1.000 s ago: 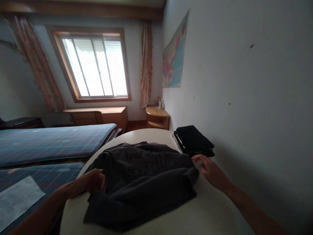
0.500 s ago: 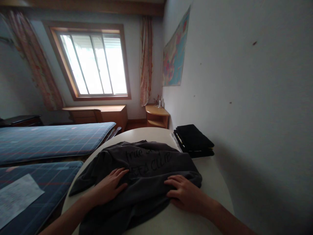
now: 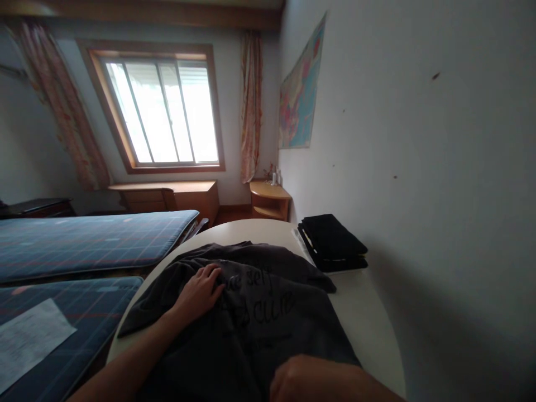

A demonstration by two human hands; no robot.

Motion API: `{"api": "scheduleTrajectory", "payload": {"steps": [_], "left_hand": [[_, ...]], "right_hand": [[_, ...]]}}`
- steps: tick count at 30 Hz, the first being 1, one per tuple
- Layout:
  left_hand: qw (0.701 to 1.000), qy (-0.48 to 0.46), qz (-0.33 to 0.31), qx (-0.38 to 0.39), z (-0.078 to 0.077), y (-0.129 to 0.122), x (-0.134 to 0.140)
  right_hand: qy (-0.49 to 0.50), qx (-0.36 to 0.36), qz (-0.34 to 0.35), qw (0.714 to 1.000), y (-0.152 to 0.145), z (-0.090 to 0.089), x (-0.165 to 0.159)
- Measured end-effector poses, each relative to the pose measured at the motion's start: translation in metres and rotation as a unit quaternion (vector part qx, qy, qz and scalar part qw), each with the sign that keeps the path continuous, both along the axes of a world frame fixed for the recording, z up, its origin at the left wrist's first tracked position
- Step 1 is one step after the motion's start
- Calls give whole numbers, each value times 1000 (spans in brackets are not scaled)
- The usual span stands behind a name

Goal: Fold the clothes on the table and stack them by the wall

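Note:
A dark grey T-shirt (image 3: 268, 329) with black lettering lies spread over the round white table (image 3: 379, 335), its sleeves reaching left and right. My left hand (image 3: 201, 290) rests open on the upper left of the shirt, fingers lying on the cloth beside the lettering. At the near side, my right hand (image 3: 312, 379) is closed on the lower part of the T-shirt; its fingertips are hidden beneath the hand. The shirt's near edge runs out of view at the bottom.
A stack of folded black clothes (image 3: 333, 243) sits at the table's right rim, by the white wall (image 3: 452, 223). Plaid mattresses (image 3: 96, 240) stand to the left, one with a paper sheet (image 3: 36, 340). A desk (image 3: 195, 195) and corner shelf (image 3: 270, 192) are beyond.
My right hand has moved toward me, closed and pulling the shirt's front flatter, so more lettering shows. My left hand has shifted slightly up the cloth.

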State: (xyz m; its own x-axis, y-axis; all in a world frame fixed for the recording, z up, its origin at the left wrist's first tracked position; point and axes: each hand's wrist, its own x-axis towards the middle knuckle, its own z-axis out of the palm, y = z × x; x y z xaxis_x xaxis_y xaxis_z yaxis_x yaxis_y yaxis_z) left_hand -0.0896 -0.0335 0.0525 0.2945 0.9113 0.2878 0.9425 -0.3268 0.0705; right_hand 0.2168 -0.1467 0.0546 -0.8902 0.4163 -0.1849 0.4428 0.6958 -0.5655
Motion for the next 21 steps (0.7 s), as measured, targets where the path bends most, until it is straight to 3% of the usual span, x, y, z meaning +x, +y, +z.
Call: {"api": "scheduleTrajectory", "payload": {"steps": [3,6,9,13,16,18,21], "left_hand": [[999,20,22,-22,-15,-1,4],[997,57,31,-41,-18,-7,4],[994,60,35,-82,-8,-12,-2],[978,51,61,-192,10,-7,-15],[977,61,80,-190,18,8,-24],[980,71,105,-156,21,21,-27],[983,70,127,-109,23,44,-31]], "right_hand": [[63,137,-129,980,17,19,-3],[9,198,-219,955,31,21,1],[-15,174,-199,964,31,15,3],[-22,94,-64,993,17,14,-4],[-24,45,3,999,18,21,-12],[-14,62,-40,997,33,28,-16],[19,161,-194,967,74,37,-18]]}}
